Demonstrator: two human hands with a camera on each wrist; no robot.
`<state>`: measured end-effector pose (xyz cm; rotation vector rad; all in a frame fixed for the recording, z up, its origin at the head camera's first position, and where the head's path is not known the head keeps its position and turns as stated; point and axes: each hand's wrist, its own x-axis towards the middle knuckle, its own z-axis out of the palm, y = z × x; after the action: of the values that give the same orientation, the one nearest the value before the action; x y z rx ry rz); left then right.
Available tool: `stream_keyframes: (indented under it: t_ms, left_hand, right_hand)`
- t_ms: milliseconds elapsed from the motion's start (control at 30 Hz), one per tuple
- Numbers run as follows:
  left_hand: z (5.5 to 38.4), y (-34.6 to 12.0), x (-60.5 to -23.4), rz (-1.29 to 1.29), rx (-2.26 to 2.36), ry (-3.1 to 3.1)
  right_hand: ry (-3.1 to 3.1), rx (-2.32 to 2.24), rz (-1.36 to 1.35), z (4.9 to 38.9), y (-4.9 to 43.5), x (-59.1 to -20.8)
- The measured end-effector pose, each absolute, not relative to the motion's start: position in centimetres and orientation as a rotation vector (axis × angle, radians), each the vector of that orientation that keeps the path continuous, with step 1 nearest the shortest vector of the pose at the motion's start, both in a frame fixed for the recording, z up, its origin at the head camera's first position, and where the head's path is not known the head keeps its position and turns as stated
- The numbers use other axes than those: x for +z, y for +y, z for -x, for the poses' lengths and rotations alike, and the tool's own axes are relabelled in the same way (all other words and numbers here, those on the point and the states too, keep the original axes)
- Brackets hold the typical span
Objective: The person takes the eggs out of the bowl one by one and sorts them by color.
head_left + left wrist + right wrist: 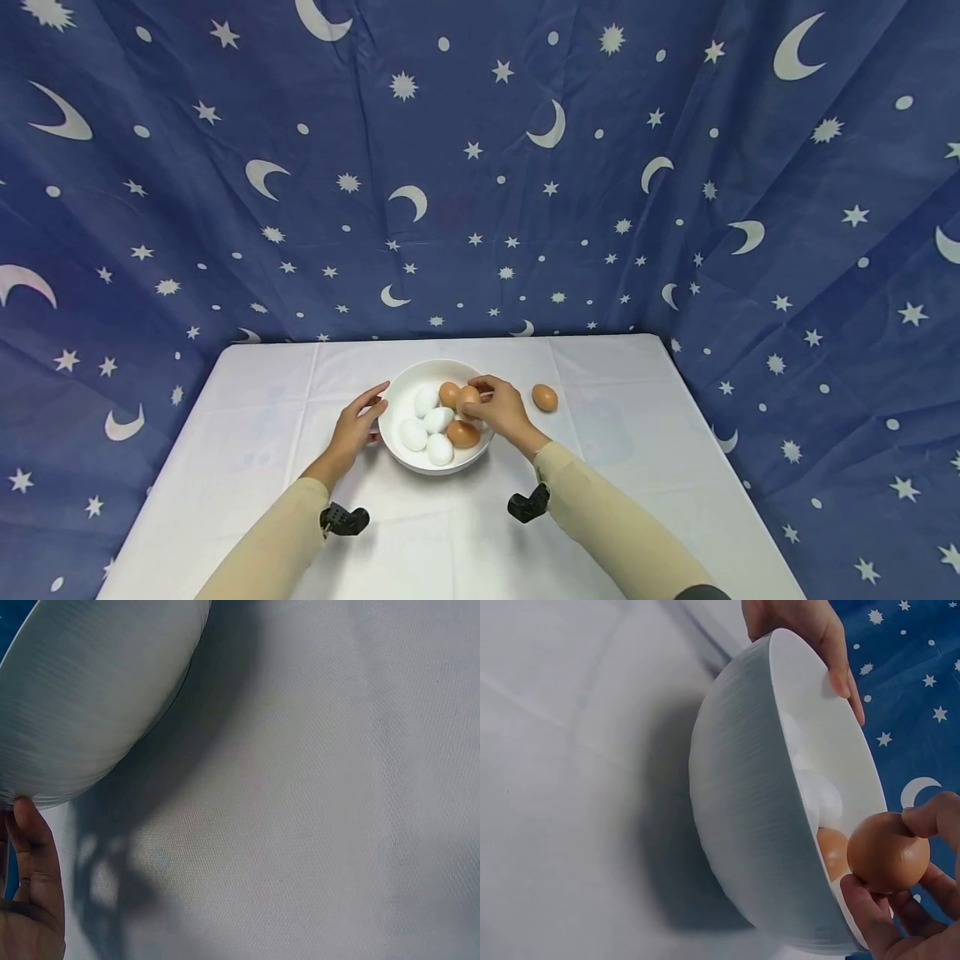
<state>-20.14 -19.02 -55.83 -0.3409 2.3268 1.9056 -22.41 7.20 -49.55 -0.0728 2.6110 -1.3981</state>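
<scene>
A white bowl (405,385) stands on the table with several white eggs (438,449) and two brown eggs (462,433) inside. At its left side, my left hand (352,432) grips the rim, fingertips over the edge; the right wrist view shows those fingers (840,679) reaching inside. My right hand (501,410) pinches another brown egg (889,852) between thumb and fingers at the bowl's right rim. In the left wrist view the bowl's outer wall (90,697) hides the eggs, and one fingertip touches its underside.
One more brown egg (545,397) lies on the white tablecloth (262,433), right of the bowl and near my right hand. Behind the table hangs a blue curtain (450,275) with moons and stars, which also runs along both sides.
</scene>
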Motion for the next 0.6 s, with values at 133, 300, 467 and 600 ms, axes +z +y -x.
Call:
stream_keyframes:
  t_ms: [133,300,467,600]
  left_hand:
    - [20.1,-19.0,-55.8,0.343,1.906,2.329]
    - [20.2,-19.0,-55.9,0.332,1.918,2.326]
    - [20.1,-18.8,-55.9,0.337,1.909,2.323]
    - [20.1,-18.9,-55.9,0.346,1.903,2.325]
  right_hand:
    - [2.592,-1.424,0.062,22.2,7.6,-49.5]
    - [2.598,-1.452,0.043,22.1,8.3,-49.2]
    - [2.588,-1.493,0.059,22.2,9.0,-49.0]
    - [2.557,-1.556,0.072,22.5,9.5,-49.2]
